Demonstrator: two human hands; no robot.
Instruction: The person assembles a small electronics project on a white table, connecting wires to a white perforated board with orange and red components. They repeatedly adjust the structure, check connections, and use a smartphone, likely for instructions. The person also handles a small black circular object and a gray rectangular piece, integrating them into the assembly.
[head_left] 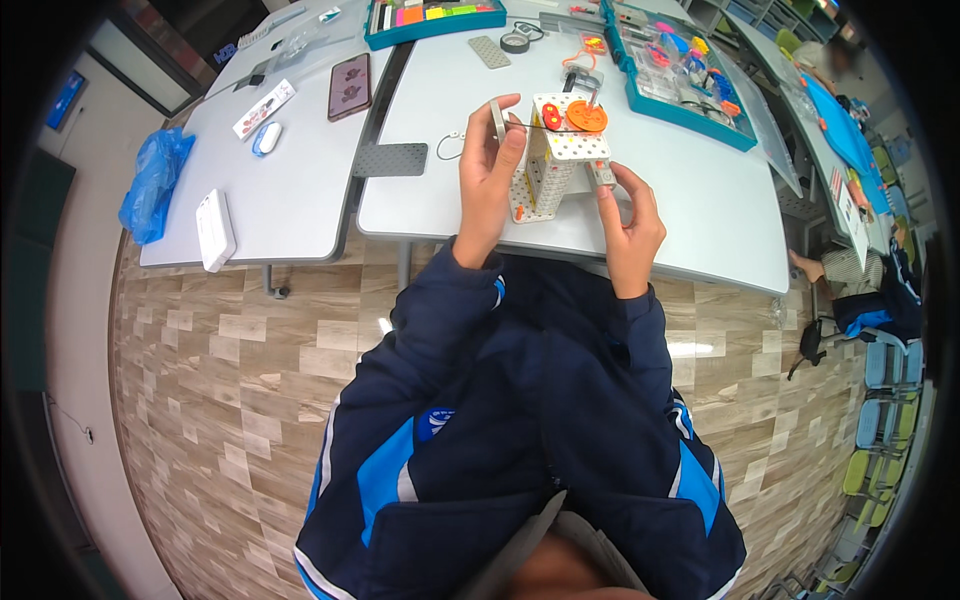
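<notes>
While left hand (484, 180) is pinching a flat grey plate (497, 120), right hand (633, 225) a boxy grey block (604, 174), uneven tugging could be toppling the perforated white tower (551, 178) at one o'clock.

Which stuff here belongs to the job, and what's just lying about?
Likely the job:
white perforated model with orange wheel
grey plate in left hand
grey block at right hand
teal parts case, probably

Likely just lying about:
phone
blue plastic bag
white oblong box

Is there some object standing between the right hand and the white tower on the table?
Yes, a small pale grey block is between the right hand and the tower, at the tower's right side. The hand touches it; nothing else visible stands there.
</notes>
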